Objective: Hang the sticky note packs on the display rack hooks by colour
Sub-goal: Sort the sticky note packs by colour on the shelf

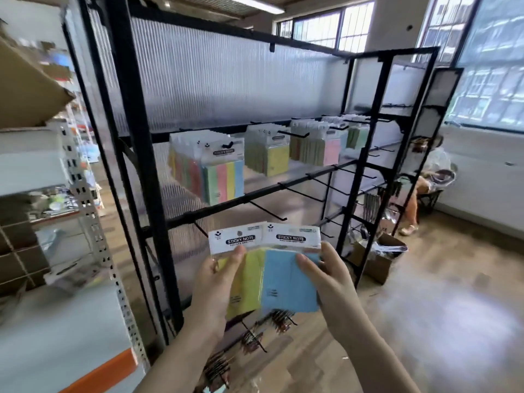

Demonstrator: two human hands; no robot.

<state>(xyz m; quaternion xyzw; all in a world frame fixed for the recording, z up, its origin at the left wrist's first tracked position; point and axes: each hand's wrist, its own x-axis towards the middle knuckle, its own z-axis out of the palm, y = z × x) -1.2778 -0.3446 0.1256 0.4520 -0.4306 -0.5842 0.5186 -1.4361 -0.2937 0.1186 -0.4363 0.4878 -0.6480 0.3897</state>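
Hands first: our left hand (215, 290) grips a yellow sticky note pack (246, 282), thumb across its front just under the white header card, fingers behind it. Our right hand (330, 282) grips a blue sticky note pack (280, 282), thumb pressed on its blue face and fingers curled round its right edge. We hold the two packs side by side, touching, the blue one overlapping the yellow one's right edge, both upright with their "STICKY NOTE" headers on top, in front of the lower part of the black display rack (147, 171).

Higher on the rack, one row of hooks carries stock. At the left we see a thick bunch of multicolour striped packs (224, 180). To its right hang yellow packs (272, 158), then a bunch fronted by a pink pack (330, 150), and farther along some pale green ones (356, 137), blurred. The bars just below that row carry bare hooks (268, 211).

White slotted shelving (93, 222) stands to our left. An open cardboard box (377, 259) sits on the floor beyond the rack, and a seated person (431, 177) is near the far wall.
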